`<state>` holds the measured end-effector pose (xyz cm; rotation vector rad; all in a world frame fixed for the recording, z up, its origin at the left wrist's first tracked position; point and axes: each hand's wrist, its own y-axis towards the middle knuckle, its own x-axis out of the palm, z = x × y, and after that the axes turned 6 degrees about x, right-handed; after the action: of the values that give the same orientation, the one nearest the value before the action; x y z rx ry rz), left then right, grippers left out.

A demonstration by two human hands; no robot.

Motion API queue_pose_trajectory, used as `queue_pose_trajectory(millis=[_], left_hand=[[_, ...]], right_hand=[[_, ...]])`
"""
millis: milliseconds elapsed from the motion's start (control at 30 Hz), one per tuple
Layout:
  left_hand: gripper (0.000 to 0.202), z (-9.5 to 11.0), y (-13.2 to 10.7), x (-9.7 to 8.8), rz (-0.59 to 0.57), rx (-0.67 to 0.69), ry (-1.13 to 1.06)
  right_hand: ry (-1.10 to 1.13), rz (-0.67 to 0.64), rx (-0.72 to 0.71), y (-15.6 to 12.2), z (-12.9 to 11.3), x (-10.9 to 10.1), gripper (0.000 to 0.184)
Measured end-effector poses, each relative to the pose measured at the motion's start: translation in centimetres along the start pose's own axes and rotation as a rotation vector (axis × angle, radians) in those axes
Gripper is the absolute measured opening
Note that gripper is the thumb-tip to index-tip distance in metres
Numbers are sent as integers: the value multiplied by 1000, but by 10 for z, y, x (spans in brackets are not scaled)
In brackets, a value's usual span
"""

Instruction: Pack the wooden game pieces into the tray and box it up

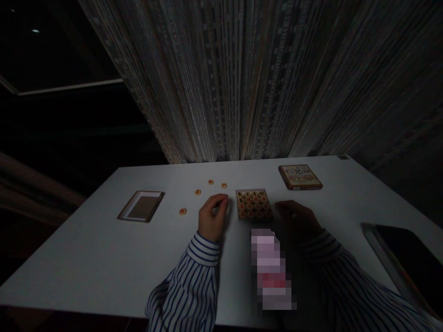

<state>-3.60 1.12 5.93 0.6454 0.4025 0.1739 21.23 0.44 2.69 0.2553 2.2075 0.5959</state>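
A square clear box (pixel 238 207) of round xiangqi pieces (pixel 254 205) stands between my hands. The pieces lie in rows, with dark characters at the back and red ones in front. Just left of the box, my left hand (pixel 212 220) rests on the table, fingers curled and thumb against the forefinger, with nothing visible in it. My right hand (pixel 300 220) is curled beside the box's right edge, in shadow; I cannot tell whether its fingertips touch the box. Several loose pieces lie beyond and left of my left hand, among them a red-marked piece (pixel 182 211).
A brown-framed flat tray or lid (pixel 157 207) lies on the white table (pixel 104 258) at left. A printed flat box (pixel 300 177) sits at back right. A dark device (pixel 408 258) is at right, a blurred-out phone-like object (pixel 272 269) in front. A striped curtain (pixel 238 83) hangs behind.
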Motion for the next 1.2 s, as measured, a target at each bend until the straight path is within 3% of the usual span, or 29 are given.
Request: queue_pose_trajectory(millis=[233,567,900,1200], left_hand=[[13,12,-8,-34,66,-50,21],[17,-4,-40,-65,118,-209,90],[19,-24,-72,-70,132,-211,177],[23,-29,-84,-70,97,-178,212]], right_hand=[[-18,18,-9,3,-7,-6,30],[43,-35,33,1,-16,-8,34],[176,-104,21,-13,-45,8,26],[162,-181,22,-22,-41,14,22]])
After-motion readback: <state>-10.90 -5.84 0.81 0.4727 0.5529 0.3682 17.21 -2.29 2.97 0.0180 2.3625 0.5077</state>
